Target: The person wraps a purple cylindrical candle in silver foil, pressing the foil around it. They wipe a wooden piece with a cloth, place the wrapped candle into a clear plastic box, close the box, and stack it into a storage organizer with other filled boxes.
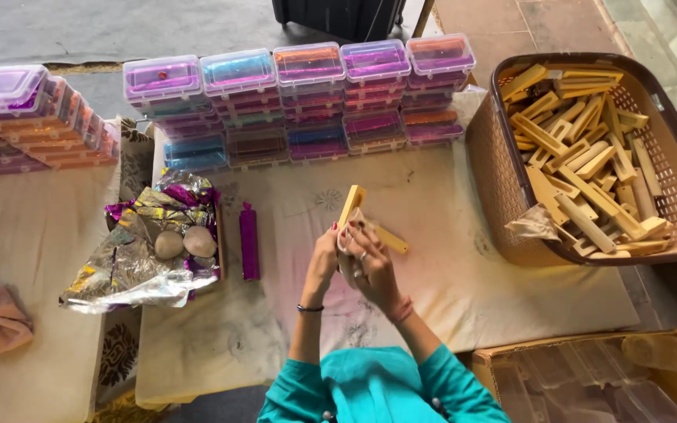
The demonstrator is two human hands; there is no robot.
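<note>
Here the work sits mid-handling: both hands meet over the middle of the tabletop, the left hand and the right hand closed together around a yellow wooden piece that sticks up toward 12 o'clock, with a second yellow strip jutting out toward 4 o'clock. The fingers of both hands are curled in on the wood, and a scrap of pale cloth or paper seems pinched between them, though I cannot tell just what it is. As I judge it, the piece is being wiped or fitted, and the next move calls for a steady pinch and a turn of the wrists, not a long reach. At 2 o'clock stands a brown basket heaped with more yellow wooden pieces, its near wall close to the cloth's edge. At 12 o'clock runs a row of clear plastic boxes, stacked several high and filled with coloured goods. At 9 o'clock lie crumpled foil wrappers, two pale rounded stones and a purple foil-wrapped stick. A cardboard carton sits at 5 o'clock. Open room lies just ahead of the hands and to their right, short of the basket.
</note>
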